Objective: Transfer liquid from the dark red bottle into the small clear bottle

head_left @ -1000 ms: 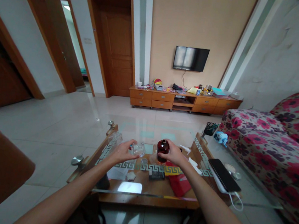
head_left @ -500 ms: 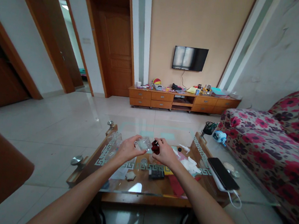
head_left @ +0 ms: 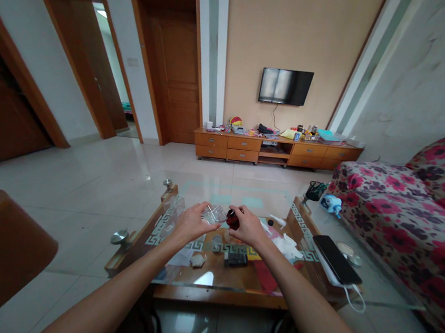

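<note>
My left hand point(head_left: 191, 222) is closed around a clear container point(head_left: 213, 215), which lies on its side in the fingers above the glass tabletop. Facing it, a small dark red-brown bottle point(head_left: 233, 219) is gripped between the thumb and fingers of my right hand point(head_left: 248, 226). The mouths of the two come close together; whether they touch I cannot tell. To the right of my right hand are a small black cap point(head_left: 270, 223) and a white pump nozzle point(head_left: 279, 221).
The glass coffee table point(head_left: 233, 289) has a lower shelf holding a black box point(head_left: 235, 259) and papers. Crumpled white tissue point(head_left: 288, 245) lies at right. A phone point(head_left: 337, 259) with a white cable rests near the right edge. A floral sofa point(head_left: 412, 207) stands beyond.
The view has shifted slightly. The clear container has turned a little in my left hand, and the brown bottle is still held beside it.
</note>
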Motion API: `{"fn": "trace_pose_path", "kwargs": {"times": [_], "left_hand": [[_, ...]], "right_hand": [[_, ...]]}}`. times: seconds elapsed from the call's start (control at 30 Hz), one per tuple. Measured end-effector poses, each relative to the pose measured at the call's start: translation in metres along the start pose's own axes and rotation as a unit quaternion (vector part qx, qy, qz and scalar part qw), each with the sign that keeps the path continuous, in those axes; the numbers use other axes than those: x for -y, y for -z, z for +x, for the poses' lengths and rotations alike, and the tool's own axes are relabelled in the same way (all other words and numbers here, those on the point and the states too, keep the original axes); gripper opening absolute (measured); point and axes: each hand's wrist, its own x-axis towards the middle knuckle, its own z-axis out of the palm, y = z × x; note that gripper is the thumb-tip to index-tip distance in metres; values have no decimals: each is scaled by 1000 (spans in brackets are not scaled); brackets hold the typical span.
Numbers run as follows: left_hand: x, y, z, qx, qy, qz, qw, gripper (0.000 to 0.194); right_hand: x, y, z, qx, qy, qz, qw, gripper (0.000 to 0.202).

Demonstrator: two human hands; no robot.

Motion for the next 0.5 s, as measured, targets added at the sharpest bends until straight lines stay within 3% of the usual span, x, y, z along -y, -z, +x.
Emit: {"fn": "trace_pose_path", "kwargs": {"times": [0.5], "left_hand": [[3, -7, 3, -11, -28, -14, 999, 66]], "right_hand": [[-4, 4, -3, -5, 1, 43, 999, 85]]}}
